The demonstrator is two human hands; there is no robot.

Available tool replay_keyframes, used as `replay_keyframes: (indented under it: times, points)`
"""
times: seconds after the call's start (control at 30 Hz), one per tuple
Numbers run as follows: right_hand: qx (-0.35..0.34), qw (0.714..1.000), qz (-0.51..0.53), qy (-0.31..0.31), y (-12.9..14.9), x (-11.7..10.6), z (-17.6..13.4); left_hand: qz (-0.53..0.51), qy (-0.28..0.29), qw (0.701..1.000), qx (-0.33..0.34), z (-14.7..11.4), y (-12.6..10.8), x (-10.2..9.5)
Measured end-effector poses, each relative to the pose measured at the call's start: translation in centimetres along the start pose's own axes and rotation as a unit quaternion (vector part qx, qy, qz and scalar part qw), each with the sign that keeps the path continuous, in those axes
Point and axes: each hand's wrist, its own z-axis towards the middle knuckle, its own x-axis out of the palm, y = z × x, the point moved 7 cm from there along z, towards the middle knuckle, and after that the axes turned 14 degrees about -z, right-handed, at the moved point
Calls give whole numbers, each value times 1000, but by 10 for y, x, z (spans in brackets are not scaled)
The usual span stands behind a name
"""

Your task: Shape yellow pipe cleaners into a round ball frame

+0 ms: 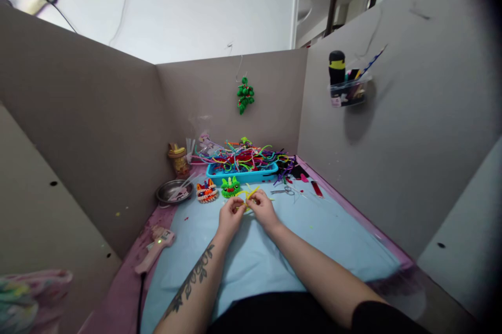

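In the head view, the work surface carries a light blue cloth (259, 266) over a pink cover (113, 302), bounded left, far and right by grey partitions (204, 93). The left hand (232, 214) and right hand (262, 208) each pinch yellow pipe cleaners (251, 194) above the cloth, on the near side of the blue tray (243, 177). The cloth extends right of the hands towards the right partition; a glue gun (153, 253) lies along its left edge, with a metal bowl (157, 194) farther back. The label (336, 101) on the right-wall plastic box (355, 94) is too small to read.
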Motion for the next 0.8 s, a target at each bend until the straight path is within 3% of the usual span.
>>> replay_keyframes:
  times: [0.2, 0.5, 0.8]
  points:
    - [87, 995, 53, -21, -23, 3, 2, -31, -7, 999, -27, 0, 1, 2]
    - [38, 999, 12, -13, -13, 4, 0, -52, -57, 997, -25, 3, -2, -9]
    - [93, 994, 48, 10, -29, 17, -3, -20, -44, 999, -3, 2, -5, -5]
